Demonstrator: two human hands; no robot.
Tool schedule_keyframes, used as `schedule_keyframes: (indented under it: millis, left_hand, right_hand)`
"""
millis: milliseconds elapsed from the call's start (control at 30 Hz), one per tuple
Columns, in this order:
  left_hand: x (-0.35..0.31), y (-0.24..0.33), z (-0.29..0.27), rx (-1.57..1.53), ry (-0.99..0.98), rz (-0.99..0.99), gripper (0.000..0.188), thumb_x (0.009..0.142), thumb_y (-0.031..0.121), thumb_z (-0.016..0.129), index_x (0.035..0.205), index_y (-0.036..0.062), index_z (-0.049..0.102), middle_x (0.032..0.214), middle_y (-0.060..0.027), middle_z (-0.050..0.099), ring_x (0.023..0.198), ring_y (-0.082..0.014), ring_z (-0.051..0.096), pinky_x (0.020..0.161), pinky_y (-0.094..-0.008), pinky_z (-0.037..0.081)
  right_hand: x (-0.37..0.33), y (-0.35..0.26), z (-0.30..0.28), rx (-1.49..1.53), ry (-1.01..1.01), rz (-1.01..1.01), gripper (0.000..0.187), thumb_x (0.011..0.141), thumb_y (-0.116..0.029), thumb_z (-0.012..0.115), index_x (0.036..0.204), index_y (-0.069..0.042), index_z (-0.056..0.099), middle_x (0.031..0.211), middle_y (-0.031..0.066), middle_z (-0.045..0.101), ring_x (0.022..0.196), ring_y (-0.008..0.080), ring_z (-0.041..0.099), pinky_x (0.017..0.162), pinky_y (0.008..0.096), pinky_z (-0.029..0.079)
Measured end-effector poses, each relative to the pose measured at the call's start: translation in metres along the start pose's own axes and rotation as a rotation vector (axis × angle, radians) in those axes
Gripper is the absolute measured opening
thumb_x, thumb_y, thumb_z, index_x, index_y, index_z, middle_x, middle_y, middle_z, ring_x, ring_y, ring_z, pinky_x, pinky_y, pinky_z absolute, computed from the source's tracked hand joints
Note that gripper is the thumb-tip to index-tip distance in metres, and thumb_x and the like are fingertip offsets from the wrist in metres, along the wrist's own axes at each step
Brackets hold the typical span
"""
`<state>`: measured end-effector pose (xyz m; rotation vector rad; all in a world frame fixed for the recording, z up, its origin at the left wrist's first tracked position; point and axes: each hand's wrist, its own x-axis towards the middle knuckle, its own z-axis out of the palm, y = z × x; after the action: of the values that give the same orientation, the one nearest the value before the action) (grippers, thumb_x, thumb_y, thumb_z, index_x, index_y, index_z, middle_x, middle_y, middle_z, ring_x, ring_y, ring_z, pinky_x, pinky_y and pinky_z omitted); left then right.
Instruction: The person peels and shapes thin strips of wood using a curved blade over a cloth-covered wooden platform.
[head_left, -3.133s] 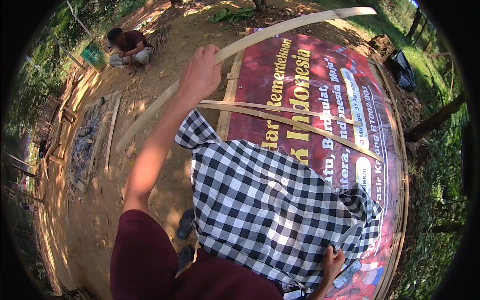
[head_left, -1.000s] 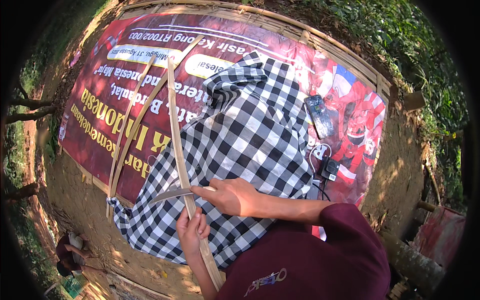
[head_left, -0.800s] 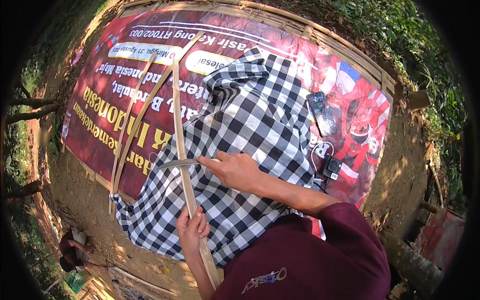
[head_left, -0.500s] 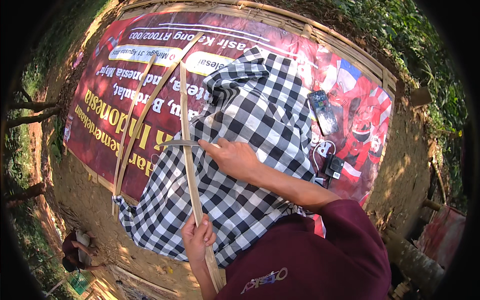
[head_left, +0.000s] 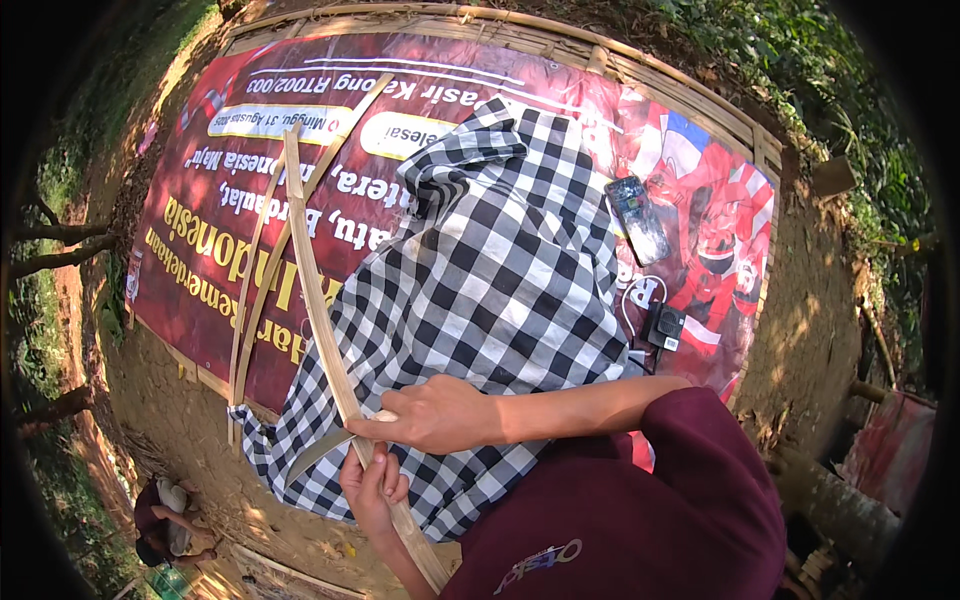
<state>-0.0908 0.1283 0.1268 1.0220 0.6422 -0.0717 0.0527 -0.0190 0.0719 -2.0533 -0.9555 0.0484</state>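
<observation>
A long pale bamboo strip (head_left: 325,335) slants across the black-and-white checked cloth (head_left: 500,270) from the far left down toward my body. Near its lower end my left hand (head_left: 372,490) is closed around it, thumb on top. Just above that, my right hand (head_left: 432,414) grips the handle of a knife (head_left: 313,458) with a curved blade. The blade points left and toward me, lying across the strip close to my left fingers. Part of the handle is hidden in my right fist.
Two more bamboo strips (head_left: 268,250) lie on the dark red printed banner (head_left: 200,290) covering a bamboo platform (head_left: 590,60). A phone (head_left: 637,222) and a small black device with a white cable (head_left: 665,327) rest at the right. Another person (head_left: 170,520) crouches at lower left.
My right hand has brought the knife down the strip, from its middle to just above my left hand. The strip's far end has swung left.
</observation>
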Motion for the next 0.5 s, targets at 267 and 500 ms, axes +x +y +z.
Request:
schedule_keyframes:
  millis: [267,500]
  left_hand:
    - [-0.007,-0.004,-0.002,0.018,0.029,0.006,0.022,0.091,-0.007,0.046,0.112,-0.0045,0.050,0.082,-0.0041,0.048,0.047,-0.0018,0.031,0.035,-0.0157,0.026]
    - [-0.009,0.007,0.005,0.058,0.029,0.013,0.017,0.091,-0.004,0.048,0.108,-0.0037,0.050,0.084,-0.0045,0.047,0.047,-0.0022,0.031,0.036,-0.0151,0.026]
  right_hand:
    - [0.002,0.005,0.007,0.033,-0.107,-0.085,0.037,0.089,-0.018,0.053,0.126,-0.021,0.054,0.072,0.0106,0.059,0.055,0.0276,0.063,0.043,0.0393,0.049]
    - [0.038,0.046,0.013,-0.126,0.124,-0.031,0.038,0.088,-0.026,0.061,0.126,-0.025,0.057,0.064,0.0059,0.055,0.049,0.0221,0.060,0.038,0.0355,0.045]
